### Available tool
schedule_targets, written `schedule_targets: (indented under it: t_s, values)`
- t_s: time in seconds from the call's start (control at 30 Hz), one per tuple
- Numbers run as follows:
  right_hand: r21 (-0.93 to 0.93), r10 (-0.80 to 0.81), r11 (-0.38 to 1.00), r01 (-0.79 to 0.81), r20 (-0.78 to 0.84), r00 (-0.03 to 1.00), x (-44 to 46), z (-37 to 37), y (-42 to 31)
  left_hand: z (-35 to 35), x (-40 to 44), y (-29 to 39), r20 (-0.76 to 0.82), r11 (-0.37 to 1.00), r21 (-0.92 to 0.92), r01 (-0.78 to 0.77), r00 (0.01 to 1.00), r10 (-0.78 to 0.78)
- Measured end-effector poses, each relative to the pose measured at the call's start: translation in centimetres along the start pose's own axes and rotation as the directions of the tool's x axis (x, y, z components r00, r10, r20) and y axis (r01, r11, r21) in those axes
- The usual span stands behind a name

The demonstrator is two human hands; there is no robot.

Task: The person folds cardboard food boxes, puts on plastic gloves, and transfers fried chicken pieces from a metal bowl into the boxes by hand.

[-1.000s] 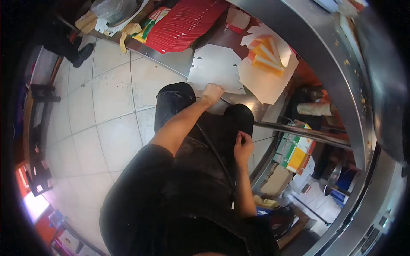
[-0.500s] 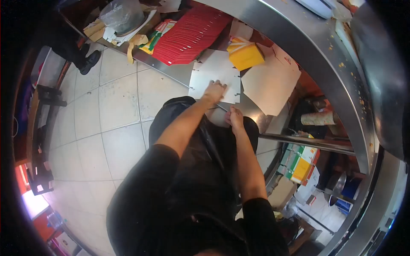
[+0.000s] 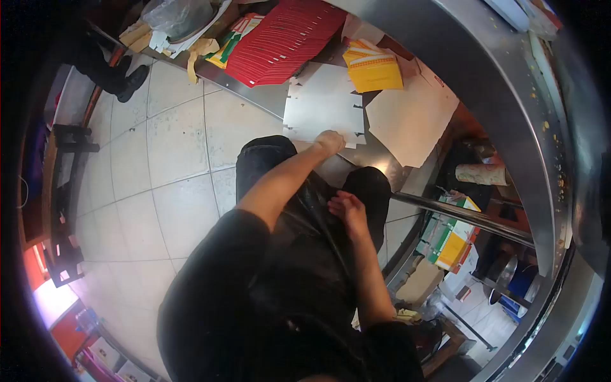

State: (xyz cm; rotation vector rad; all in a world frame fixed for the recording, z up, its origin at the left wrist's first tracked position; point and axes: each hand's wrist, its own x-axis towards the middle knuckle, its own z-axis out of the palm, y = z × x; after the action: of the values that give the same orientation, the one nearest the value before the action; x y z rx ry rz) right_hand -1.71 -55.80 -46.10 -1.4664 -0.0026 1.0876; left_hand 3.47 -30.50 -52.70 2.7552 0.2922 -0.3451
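Note:
A flat white cardboard box blank (image 3: 321,105) with notched edges lies on the low metal surface in front of my knees. At its near edge my left hand (image 3: 331,142) is closed, with fingers curled against the cardboard; the fingertips are hidden. My right hand (image 3: 347,209) hovers over my lap, fingers loosely apart and nothing seen in them. Beyond the blank sits a yellow stack of folded card (image 3: 374,69). To its right is a larger plain cardboard sheet (image 3: 410,114).
Overlapping red card pieces (image 3: 280,44) lie at the far left of the surface. A steel counter edge (image 3: 458,63) curves overhead on the right, with a metal bar (image 3: 464,215) below it. Another person's shoe (image 3: 133,84) stands on the tiled floor.
My left hand has gone from lying spread on the blank to closed at its near edge. My right hand has left that edge, drawn back toward my lap and opened.

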Motion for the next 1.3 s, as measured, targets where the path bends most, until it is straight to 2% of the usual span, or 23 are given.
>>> schedule_targets:
  t_s: [0.03, 0.07, 0.13, 0.17, 0.2, 0.27, 0.3, 0.33, 0.37, 0.43, 0.5, 0.57, 0.67, 0.77, 0.8, 0.83, 0.87, 0.93, 0.97, 1.03, 1.07, 1.13, 1.3]
  values:
    - [0.051, 0.054, 0.997, -0.054, -0.007, 0.999, 0.7, 0.1, -0.6, -1.0, -0.9, -0.4, 0.005, 0.971, 0.128, -0.201, 0.979, 0.202]
    - [0.005, 0.032, 0.999, -0.032, -0.090, 0.995, 1.8, 0.5, -1.2, -2.0, -1.7, -0.7, 0.013, 0.970, 0.135, -0.204, 0.979, 0.204]
    - [0.065, 0.027, 0.998, -0.016, -0.168, 0.985, 5.8, 0.7, -2.6, -4.9, -3.8, -0.7, -0.120, 0.979, 0.146, -0.144, 0.979, 0.162]
    - [0.145, -0.003, 0.989, 0.032, -0.194, 0.981, 7.4, 1.6, -3.3, -5.6, -4.6, -0.9, -0.106, 0.975, 0.158, -0.156, 0.979, 0.173]
    - [0.222, -0.037, 0.971, 0.087, -0.220, 0.975, 9.1, 2.6, -4.2, -6.4, -5.2, -1.4, -0.165, 0.991, 0.099, -0.095, 0.980, 0.110]
    - [0.157, -0.044, 0.985, 0.071, -0.169, 0.985, 12.6, 4.2, -4.7, -7.7, -6.0, -2.1, -0.220, 0.998, 0.046, -0.042, 0.974, 0.051]
    - [0.167, -0.049, 0.983, 0.078, -0.172, 0.984, 13.7, 5.4, -5.2, -8.2, -6.1, -2.4, -0.216, 0.990, -0.138, -0.017, 0.976, -0.013]
    - [0.304, -0.021, 0.950, 0.067, -0.151, 0.988, 14.4, 6.8, -5.5, -8.3, -6.2, -2.5, -0.195, 0.947, -0.320, 0.010, 0.978, -0.076]
    - [0.435, 0.000, 0.899, 0.055, -0.126, 0.992, 14.7, 7.9, -5.5, -8.3, -6.3, -2.4, -0.192, 0.950, -0.312, 0.003, 0.979, -0.066]
    - [0.509, -0.051, 0.854, 0.109, -0.127, 0.991, 15.1, 9.4, -4.7, -7.0, -6.2, -2.4, -0.156, 0.894, -0.449, 0.017, 0.983, -0.097]
    - [0.573, -0.094, 0.805, 0.154, -0.132, 0.987, 15.2, 9.6, -3.4, -5.9, -5.8, -2.7, -0.207, 0.898, -0.440, 0.020, 0.971, -0.123]
    - [0.639, -0.182, 0.751, 0.166, -0.041, 0.982, 15.4, 9.4, -1.9, -5.0, -5.5, -3.0, -0.254, 0.900, -0.436, 0.033, 0.954, -0.158]
    - [0.610, -0.125, 0.778, 0.149, -0.082, 0.989, 14.6, 9.7, -2.3, -5.9, -5.5, -2.1, -0.196, 0.890, -0.449, 0.084, 0.962, -0.190]
    - [0.551, -0.093, 0.818, 0.167, -0.160, 0.983, 14.6, 9.7, -2.7, -5.8, -4.9, -2.2, -0.162, 0.948, -0.315, 0.049, 0.981, -0.105]
    - [0.549, -0.097, 0.819, 0.169, -0.157, 0.983, 15.1, 9.6, -2.7, -5.1, -4.7, -2.3, -0.382, 0.968, -0.237, -0.079, 0.924, -0.018]
    - [0.543, -0.112, 0.821, 0.178, -0.153, 0.982, 15.3, 9.4, -2.6, -4.4, -4.6, -2.4, -0.572, 0.973, -0.133, -0.186, 0.816, 0.078]
    - [0.536, -0.124, 0.823, 0.186, -0.150, 0.981, 15.4, 9.1, -2.4, -3.8, -4.4, -2.6, -0.573, 0.973, -0.137, -0.184, 0.816, 0.074]
    - [0.545, -0.094, 0.818, 0.183, -0.187, 0.978, 15.2, 8.9, -2.5, -3.7, -4.2, -2.8, -0.503, 0.929, -0.305, -0.211, 0.864, 0.031]
    - [0.557, -0.066, 0.810, 0.182, -0.222, 0.973, 15.1, 8.9, -2.7, -3.7, -4.3, -3.0, -0.503, 0.928, -0.307, -0.211, 0.864, 0.030]
    - [0.515, -0.132, 0.827, 0.227, -0.215, 0.968, 15.3, 8.1, -1.7, -4.6, -4.6, -3.2, -0.200, 0.830, -0.546, -0.113, 0.980, 0.002]
    - [0.475, -0.196, 0.837, 0.271, -0.203, 0.959, 15.6, 7.8, -1.2, -5.0, -4.7, -3.2, -0.201, 0.830, -0.547, -0.113, 0.980, 0.000]
    - [0.513, -0.199, 0.813, 0.276, -0.200, 0.959, 15.6, 7.7, -0.9, -5.1, -5.0, -3.1, -0.030, 0.812, -0.582, -0.044, 0.999, 0.034]
    - [0.534, -0.161, 0.806, 0.257, -0.220, 0.962, 14.5, 7.7, -2.3, -4.9, -4.5, -3.5, 0.032, 0.742, -0.670, 0.007, 0.999, 0.020]
